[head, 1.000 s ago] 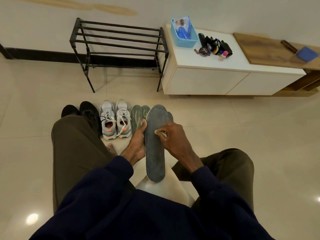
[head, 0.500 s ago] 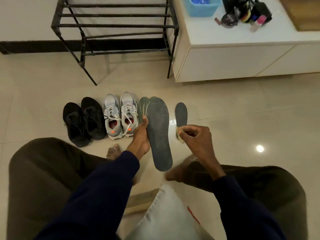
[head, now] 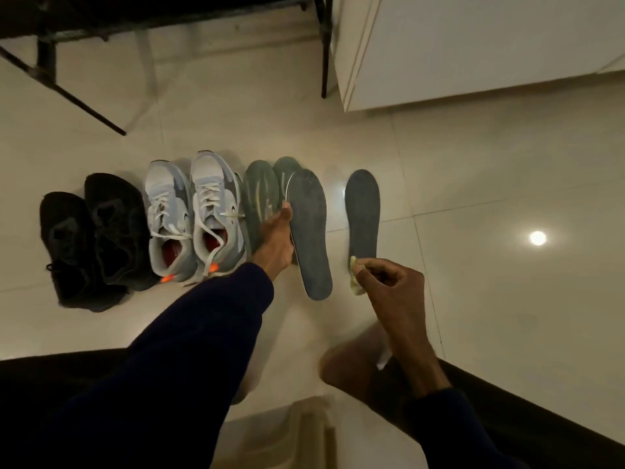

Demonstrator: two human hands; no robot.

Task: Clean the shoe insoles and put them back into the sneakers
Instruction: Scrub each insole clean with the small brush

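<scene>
My left hand (head: 274, 240) grips the left edge of a dark grey insole (head: 309, 231), held low over the floor beside two greenish insoles (head: 262, 194). A second dark grey insole (head: 362, 211) lies flat on the tiles to its right. My right hand (head: 389, 282) is closed on a small pale yellow cloth (head: 356, 277) at that insole's near end. A pair of grey sneakers (head: 196, 218) with orange tabs stands left of the insoles, and a pair of black sneakers (head: 91, 235) stands further left.
A black metal shoe rack (head: 323, 45) stands at the back left and a white cabinet (head: 473, 52) at the back right. My bare foot (head: 355, 363) and dark trouser legs fill the near edge, with a pale cushion (head: 287, 431) between them.
I have leaned forward and down. My left hand carried the dark insole from my lap toward the floor beside the greenish insoles. My right hand left it, moving right with the cloth.
</scene>
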